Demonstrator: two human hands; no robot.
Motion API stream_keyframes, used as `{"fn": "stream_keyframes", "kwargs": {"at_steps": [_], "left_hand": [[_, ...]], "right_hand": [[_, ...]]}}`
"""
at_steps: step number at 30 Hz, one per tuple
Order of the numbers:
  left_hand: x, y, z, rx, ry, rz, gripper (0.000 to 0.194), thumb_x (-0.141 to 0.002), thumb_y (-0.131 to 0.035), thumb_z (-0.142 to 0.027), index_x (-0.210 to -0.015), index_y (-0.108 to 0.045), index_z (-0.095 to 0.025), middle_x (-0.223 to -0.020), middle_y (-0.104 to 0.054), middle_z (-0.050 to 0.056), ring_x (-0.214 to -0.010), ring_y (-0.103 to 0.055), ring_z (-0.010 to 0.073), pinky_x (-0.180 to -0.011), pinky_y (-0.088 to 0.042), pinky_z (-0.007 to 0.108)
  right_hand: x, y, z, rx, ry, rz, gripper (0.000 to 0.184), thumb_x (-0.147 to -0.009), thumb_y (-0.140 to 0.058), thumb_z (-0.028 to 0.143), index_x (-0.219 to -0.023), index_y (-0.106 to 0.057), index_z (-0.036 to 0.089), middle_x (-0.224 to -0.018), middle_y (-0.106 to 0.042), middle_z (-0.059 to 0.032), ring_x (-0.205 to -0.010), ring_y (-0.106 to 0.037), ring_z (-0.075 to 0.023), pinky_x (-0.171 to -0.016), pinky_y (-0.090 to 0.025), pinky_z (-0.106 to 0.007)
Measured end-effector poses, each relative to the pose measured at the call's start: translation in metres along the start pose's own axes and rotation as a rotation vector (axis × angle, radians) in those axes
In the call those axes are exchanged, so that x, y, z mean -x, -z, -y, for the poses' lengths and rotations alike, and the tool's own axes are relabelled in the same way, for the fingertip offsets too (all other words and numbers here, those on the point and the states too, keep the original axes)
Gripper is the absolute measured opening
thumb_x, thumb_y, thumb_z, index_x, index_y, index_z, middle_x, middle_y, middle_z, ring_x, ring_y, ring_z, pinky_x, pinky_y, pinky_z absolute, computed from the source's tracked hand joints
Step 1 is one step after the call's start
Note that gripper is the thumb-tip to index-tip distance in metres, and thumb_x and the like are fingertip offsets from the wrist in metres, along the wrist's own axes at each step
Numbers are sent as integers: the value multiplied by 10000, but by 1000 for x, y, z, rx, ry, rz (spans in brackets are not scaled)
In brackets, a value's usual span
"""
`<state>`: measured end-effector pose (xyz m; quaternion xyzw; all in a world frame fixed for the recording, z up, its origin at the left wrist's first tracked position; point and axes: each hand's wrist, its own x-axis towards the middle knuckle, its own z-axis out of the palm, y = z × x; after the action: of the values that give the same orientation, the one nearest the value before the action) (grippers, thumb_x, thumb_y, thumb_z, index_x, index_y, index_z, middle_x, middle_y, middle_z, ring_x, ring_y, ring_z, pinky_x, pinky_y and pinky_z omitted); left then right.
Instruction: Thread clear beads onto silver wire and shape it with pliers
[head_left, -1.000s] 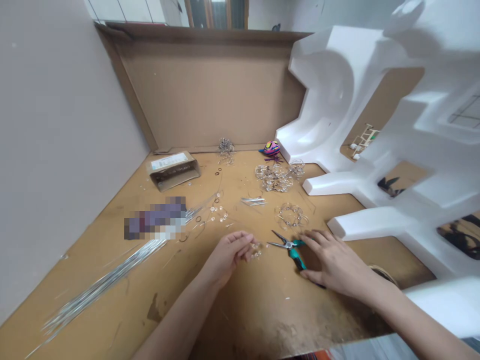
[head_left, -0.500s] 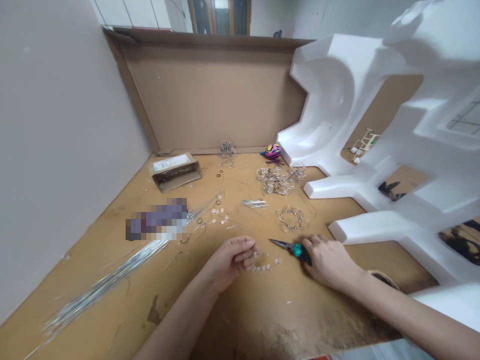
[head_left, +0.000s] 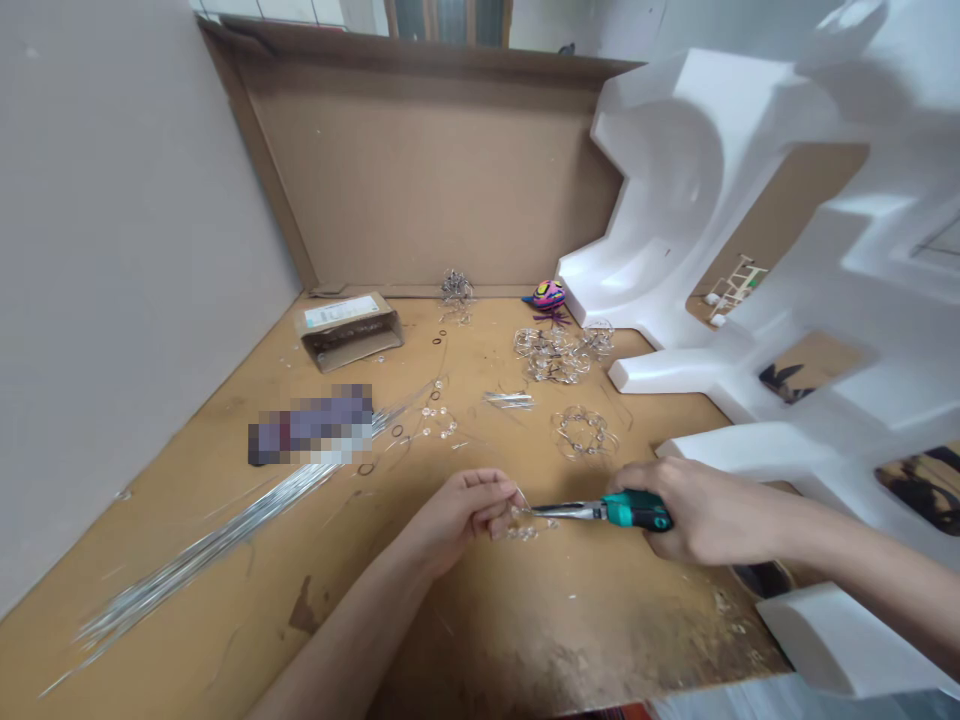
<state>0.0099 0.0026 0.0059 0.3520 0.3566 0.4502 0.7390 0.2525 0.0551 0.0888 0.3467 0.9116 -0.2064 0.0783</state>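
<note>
Our wooden tabletop (head_left: 525, 630) carries long wires (head_left: 202, 548) along its left edge, a cardboard box (head_left: 349, 335) by the back edge, and we see a wire ring (head_left: 585, 432) near its right edge.

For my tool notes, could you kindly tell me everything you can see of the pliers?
The pliers are slim, long-nosed and steel-looking, with a teal grip, its end wrapped in the right hand. They are held nearly level, jaws apparently closed, tips pointing left at the beaded wire held by the left hand. Whether the tips touch it cannot be told.
</note>
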Motion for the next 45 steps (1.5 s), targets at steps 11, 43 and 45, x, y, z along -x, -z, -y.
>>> {"fn": "stream_keyframes", "kwargs": {"at_steps": [11,43,45], "left_hand": [[-2,4,4,-11,0,13,198,-739,-605,-298,-682,-638,-111,-428,-257,-82,-430,-337,62,-517,-308,221],[-3,4,4,-20,-9,-7,185,-748,-602,-284,-689,-632,-111,-443,-320,-69,-452,-407,64,-523,-335,210],[-3,4,5,-4,-43,-18,162,-750,-605,-277,-723,-627,-119,-493,-412,-47,-508,-477,78,-569,-376,216]], "right_hand": [[0,-1,-5,43,-22,-4,220,-561,-485,97,-729,-560,218,-620,-579,14,-520,-476,-130,-497,-296,-252],[-4,-11,-4,-97,-144,50,86,-571,-491,140,-566,-428,199,-465,-349,50,-443,-294,-88,-411,-215,-220],[-2,-9,-6,-128,-160,69,69,-574,-486,136,-583,-455,197,-479,-349,49,-456,-303,-89,-420,-226,-220]]}}
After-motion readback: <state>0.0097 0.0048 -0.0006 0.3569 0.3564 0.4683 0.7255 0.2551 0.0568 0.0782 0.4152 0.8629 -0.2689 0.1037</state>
